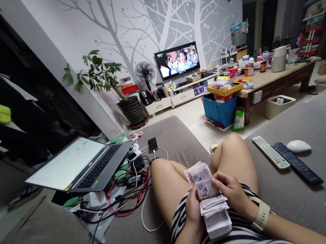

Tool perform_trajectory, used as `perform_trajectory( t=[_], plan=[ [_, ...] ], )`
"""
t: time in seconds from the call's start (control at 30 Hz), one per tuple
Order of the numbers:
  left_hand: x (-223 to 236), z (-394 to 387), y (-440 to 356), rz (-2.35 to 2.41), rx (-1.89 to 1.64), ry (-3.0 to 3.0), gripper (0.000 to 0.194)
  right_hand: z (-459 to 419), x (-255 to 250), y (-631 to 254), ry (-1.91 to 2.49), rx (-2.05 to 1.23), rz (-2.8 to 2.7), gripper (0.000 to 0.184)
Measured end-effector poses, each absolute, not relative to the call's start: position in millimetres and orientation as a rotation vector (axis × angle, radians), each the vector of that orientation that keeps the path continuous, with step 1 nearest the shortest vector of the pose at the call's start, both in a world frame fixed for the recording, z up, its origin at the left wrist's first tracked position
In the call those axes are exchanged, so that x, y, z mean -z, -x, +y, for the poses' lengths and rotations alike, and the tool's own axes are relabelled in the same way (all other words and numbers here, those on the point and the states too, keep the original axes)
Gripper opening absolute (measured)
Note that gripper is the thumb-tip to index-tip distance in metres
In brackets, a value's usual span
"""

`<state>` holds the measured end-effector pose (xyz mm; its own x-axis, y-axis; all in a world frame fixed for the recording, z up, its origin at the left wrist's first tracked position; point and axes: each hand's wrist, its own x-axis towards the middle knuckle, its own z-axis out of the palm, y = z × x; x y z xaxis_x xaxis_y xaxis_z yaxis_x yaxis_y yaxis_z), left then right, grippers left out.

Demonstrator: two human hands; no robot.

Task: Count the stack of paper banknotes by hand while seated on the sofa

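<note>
A thick bundle of banknotes (204,187) is between my hands, above my lap. The upper notes are purplish and show a figure 5; a pink edge shows behind them on the left. Its lower part fans and folds down toward my striped clothing. My left hand (193,209) is closed around the bundle's left side, thumb on the front. With thumb and fingers, my right hand (230,190) pinches the right edge of the upper notes. A pale watch (262,214) is on my right wrist.
Two remote controls (297,162) and a white mouse (298,146) lie on the sofa to my right. Left are an open laptop (95,165), tangled cables (131,195) and a phone (152,144). Ahead stand a cluttered table (299,67), a blue bin (220,111) and a television (178,61).
</note>
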<state>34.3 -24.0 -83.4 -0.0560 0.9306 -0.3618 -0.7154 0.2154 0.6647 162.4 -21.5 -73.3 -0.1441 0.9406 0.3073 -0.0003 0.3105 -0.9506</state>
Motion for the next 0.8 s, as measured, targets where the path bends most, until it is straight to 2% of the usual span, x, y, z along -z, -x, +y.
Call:
perform_trajectory(
  t=[0.53,0.8],
  plan=[
    [81,-27,-34,0.870,-1.349,-0.428,0.025,-23,74,-163,0.874,-1.083,-1.410,0.030],
    [78,-28,-35,0.868,-1.324,-0.417,0.023,-23,75,-165,0.905,-1.047,-1.447,0.036]
  ],
)
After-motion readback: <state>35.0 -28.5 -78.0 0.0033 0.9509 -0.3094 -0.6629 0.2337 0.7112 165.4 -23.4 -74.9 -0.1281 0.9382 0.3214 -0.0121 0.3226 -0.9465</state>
